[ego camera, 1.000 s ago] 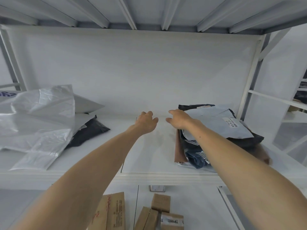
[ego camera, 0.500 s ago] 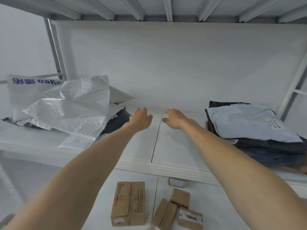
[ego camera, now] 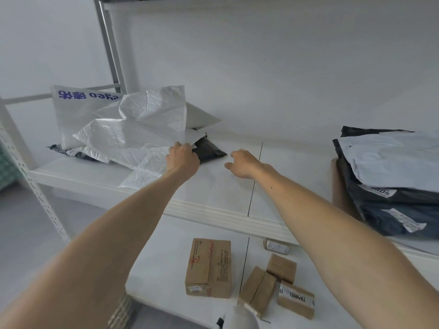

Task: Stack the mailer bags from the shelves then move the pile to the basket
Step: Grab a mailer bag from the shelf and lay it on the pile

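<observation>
A loose heap of white and silver mailer bags [ego camera: 123, 129] lies on the left of the white shelf [ego camera: 237, 193], with a black mailer bag [ego camera: 210, 150] poking out from under it. My left hand [ego camera: 181, 157] touches the heap's right edge, fingertips at the white bags; whether it grips one is hidden. My right hand [ego camera: 242, 162] hovers just right of the black bag, fingers loosely curled, holding nothing. A neat stack of grey, black and dark blue mailer bags [ego camera: 389, 176] sits on the shelf's right side.
On the lower shelf below lie a cardboard box [ego camera: 209, 267] and several small brown boxes [ego camera: 280, 286]. A perforated upright post [ego camera: 35, 186] stands at the left. The white back wall closes the shelf behind.
My view has swung left. Both hands moved left along the shelf, away from the right stack; my left hand now reaches the heap of white bags.
</observation>
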